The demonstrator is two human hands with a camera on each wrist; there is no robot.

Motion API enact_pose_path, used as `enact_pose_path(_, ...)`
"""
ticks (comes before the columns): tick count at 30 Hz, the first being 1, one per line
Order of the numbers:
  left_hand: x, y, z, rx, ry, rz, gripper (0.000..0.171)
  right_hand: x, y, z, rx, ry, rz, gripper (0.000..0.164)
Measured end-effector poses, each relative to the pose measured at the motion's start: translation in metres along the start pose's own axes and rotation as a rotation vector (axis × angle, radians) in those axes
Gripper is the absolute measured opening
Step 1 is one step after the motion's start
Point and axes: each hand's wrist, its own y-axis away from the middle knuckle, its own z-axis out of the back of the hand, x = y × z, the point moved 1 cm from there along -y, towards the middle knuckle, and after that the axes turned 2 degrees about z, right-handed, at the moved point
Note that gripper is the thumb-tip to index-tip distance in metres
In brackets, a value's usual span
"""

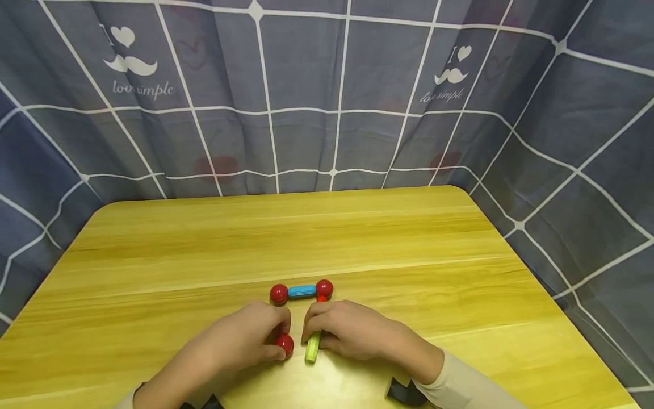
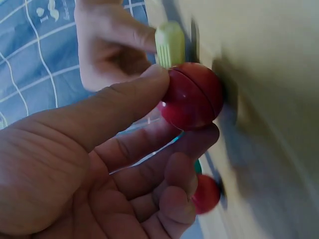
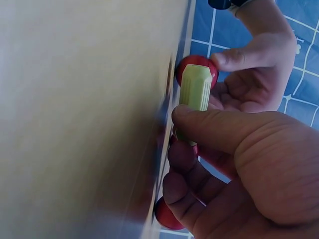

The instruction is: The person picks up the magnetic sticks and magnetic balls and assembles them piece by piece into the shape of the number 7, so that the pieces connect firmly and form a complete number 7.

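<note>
My left hand pinches a red ball between thumb and fingers, low over the wooden table. In my right hand a yellow-green ribbed rod is held between thumb and fingers, its near end sticking out toward me. Just beyond both hands, a blue rod joins a red ball on its left to another red ball on its right. A red piece runs from that right ball toward my right hand. My right fingers hide how it meets the yellow-green rod.
The wooden table has rounded far corners. A grey-blue curtain with white lines hangs behind it and along both sides. Dark bands sit at my wrists.
</note>
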Motion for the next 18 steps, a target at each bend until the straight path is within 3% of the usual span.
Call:
enact_pose_path(5, -0.009, -0.001, -0.01, 0.018, 0.048, -0.017, 0.026, 0.0, 0.001, 0.0, -0.001, -0.002, 0.007, 0.016)
enact_pose_path(10, -0.014, -0.002, -0.015, -0.01, 0.084, -0.031, 0.027, 0.0, 0.001, 0.0, 0.004, 0.011, 0.002, 0.018)
enact_pose_path(18, -0.023, -0.003, -0.021, -0.001, 0.108, -0.012, 0.028, -0.001, 0.003, -0.001, 0.009, 0.03, -0.011, 0.014)
